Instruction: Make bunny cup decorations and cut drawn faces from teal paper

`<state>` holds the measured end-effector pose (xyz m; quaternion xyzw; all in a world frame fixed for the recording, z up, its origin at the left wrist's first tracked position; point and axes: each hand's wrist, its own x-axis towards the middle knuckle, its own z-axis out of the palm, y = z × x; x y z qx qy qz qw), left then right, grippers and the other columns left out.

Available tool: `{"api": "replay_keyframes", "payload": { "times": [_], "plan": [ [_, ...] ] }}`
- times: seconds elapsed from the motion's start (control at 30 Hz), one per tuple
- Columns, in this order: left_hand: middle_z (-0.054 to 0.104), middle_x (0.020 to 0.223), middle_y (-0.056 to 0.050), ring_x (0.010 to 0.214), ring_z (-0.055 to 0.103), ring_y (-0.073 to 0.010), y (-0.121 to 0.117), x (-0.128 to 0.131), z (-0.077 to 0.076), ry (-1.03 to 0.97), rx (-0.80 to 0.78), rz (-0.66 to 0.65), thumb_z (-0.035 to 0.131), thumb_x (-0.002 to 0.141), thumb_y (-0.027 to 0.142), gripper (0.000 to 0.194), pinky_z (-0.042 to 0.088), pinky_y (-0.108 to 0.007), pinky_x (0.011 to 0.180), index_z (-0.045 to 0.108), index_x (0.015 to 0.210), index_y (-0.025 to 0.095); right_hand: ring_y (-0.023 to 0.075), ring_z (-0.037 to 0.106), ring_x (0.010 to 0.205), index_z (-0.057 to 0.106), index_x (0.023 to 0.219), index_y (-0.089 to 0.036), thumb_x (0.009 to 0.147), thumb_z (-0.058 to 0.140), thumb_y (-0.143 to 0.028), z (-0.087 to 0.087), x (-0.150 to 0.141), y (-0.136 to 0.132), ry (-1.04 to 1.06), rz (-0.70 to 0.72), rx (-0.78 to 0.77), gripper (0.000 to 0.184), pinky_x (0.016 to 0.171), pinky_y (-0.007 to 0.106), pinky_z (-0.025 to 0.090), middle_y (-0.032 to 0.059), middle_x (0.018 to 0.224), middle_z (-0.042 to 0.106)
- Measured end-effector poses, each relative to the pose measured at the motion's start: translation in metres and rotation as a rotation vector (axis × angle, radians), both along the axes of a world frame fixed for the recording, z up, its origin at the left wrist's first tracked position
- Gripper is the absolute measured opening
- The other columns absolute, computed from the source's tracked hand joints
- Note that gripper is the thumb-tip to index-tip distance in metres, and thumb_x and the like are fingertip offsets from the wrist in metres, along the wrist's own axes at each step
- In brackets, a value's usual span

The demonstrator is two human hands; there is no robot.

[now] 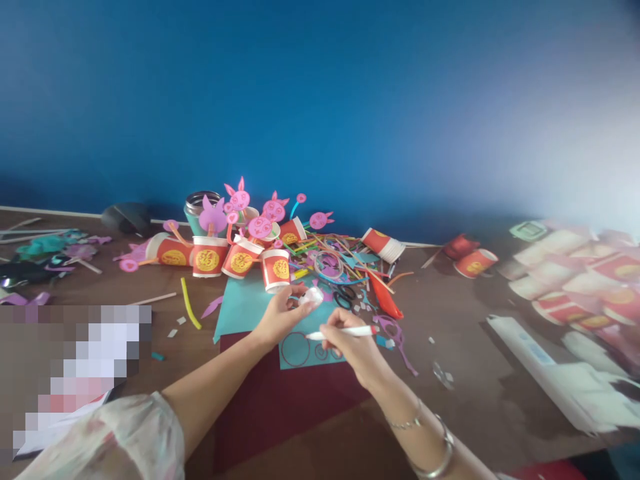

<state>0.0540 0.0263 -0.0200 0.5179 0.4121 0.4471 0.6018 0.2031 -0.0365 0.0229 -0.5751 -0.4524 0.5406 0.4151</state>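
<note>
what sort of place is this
Probably a craft table against a blue wall, though whether home or classroom I can't tell. Pink animal-face cutouts stand among paper cups, colourful craft bits lie heaped nearby, and the right hand holds a marker over a light-blue sheet with drawn circles.

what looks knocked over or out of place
A tilted red cup rests at the right edge of the craft pile, and another red cup lies on its side farther right; both look toppled, since the cup beneath the purple cutout stands upright.
</note>
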Motion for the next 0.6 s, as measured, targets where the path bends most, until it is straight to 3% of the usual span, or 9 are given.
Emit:
{"api": "replay_keyframes", "payload": {
  "times": [0.23, 0.6],
  "plan": [
    [0.065, 0.085, -0.005, 0.068, 0.06, -0.0149, -0.002, 0.002, -0.002, -0.022, -0.02, 0.049, 0.071, 0.069, 0.04, 0.044, 0.049, -0.028, 0.062, 0.057, 0.1, 0.013, 0.0091, 0.043, 0.041, 0.041, 0.056, -0.021, 0.073, 0.055, -0.03, -0.03, -0.016, 0.003, -0.205, 0.007, 0.136, 0.023, 0.042, 0.02, 0.034, -0.0054, 0.043, 0.05],
    [0.065, 0.083, -0.004, 0.067, 0.06, -0.0137, -0.002, 0.003, -0.007, -0.02, -0.016, 0.084, 0.07, 0.071, 0.042, 0.045, 0.051, -0.027, 0.061, 0.058, 0.103, 0.014, 0.0083, 0.038, 0.044, 0.038, 0.058, -0.022, 0.073, 0.058, -0.029, -0.038, -0.015, 0.002, -0.247, 0.073, 0.134, 0.026, 0.043, 0.021, 0.03, -0.0065, 0.048, 0.046]
  ]
}}
